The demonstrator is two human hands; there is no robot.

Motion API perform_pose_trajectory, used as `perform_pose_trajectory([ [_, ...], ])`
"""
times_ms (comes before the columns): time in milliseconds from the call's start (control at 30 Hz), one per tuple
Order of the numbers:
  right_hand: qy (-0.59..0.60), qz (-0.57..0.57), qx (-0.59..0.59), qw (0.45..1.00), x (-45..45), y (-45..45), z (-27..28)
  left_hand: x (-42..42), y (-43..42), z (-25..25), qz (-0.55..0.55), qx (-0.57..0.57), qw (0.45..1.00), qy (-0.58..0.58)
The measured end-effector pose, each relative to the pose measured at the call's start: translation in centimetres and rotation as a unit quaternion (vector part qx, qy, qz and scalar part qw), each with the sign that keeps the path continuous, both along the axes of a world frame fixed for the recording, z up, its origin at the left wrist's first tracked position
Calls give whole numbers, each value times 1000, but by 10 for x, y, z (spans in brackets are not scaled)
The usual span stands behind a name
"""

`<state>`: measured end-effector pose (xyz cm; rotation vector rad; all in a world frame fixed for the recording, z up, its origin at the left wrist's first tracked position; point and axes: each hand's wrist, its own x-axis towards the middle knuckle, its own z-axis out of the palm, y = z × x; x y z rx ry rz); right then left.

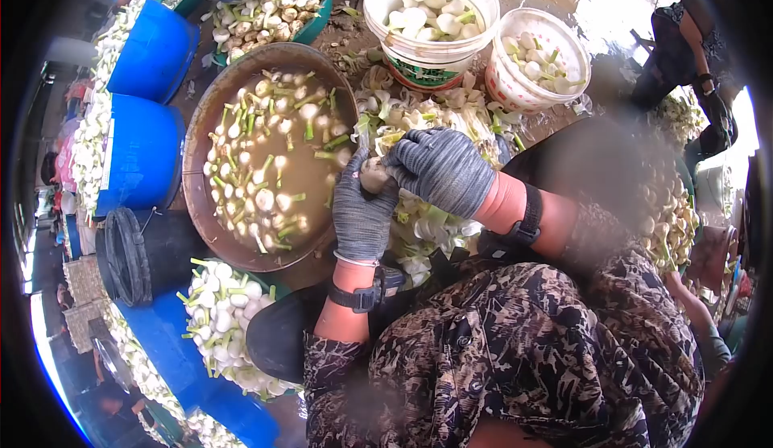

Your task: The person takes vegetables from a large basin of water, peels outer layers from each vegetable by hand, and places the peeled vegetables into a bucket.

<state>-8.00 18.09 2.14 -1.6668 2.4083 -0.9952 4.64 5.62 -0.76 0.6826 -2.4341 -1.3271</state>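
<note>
Both hands wear grey striped gloves and meet around one pale bulb [374,176]. My left hand [362,210] has its fingers wrapped round the bulb from below, with a bit of green stem by the fingertips. My right hand [443,170] is closed against the bulb's right side; whether it holds a tool cannot be made out. Just left of the hands stands a wide brown basin [193,154] of cloudy water with many floating bulbs with green stems. Under and behind the hands lies a heap of pale peelings [439,118].
Behind stand a large white bucket [432,45] and a smaller one [535,98], both holding peeled bulbs. Blue tubs [141,154], a black bucket [125,255] and a pile of bulbs [225,319] are at left. Another person [684,41] is at upper right.
</note>
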Motion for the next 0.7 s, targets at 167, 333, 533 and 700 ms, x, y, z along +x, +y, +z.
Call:
perform_pose_trajectory([
  [167,35,6,7,999,1,-2,-2,2,-1,1,-29,-73,997,-20],
  [333,-204,-54,-41,977,-3,-6,-7,6,-2,-8,-76,62,993,72],
  [533,-228,-153,-23,961,-50,-4,-36,12,-3,-5,-104,281,947,111],
  [700,-222,28,-108,969,-18,6,5,7,0,-3,-61,269,954,121],
])
